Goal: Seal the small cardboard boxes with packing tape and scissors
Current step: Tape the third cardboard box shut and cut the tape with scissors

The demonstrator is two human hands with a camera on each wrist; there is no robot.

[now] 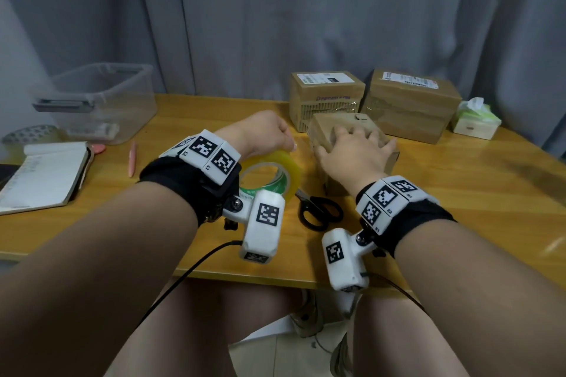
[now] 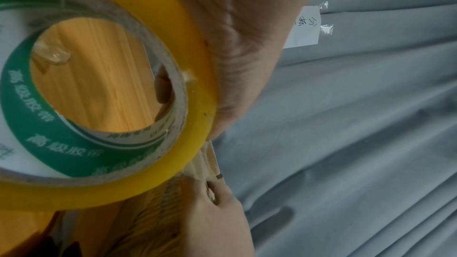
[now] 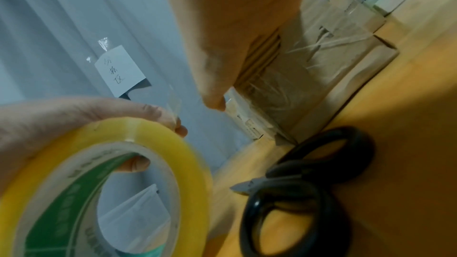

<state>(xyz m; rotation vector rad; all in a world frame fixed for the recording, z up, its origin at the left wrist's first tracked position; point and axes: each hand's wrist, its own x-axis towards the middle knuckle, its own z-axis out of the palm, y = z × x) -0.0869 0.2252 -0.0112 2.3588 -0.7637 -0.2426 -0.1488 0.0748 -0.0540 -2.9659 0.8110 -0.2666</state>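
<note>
Our left hand [image 1: 263, 131], fingers clamped on tape roll [image 1: 275, 174] just left of small box [image 1: 352, 144] mid worktop [image 1: 459, 193]. Right hand [image 1: 355, 153] flat on box top, fingers spread. Scissors [image 1: 320, 208] near, unused. Risks: loose tape end refolds onto roll; strip lands crooked; box shifts if right hand eases.

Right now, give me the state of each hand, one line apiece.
Left hand: grips the tape roll, fingers curled round its rim.
Right hand: open, fingers spread flat on the small cardboard box.
</note>
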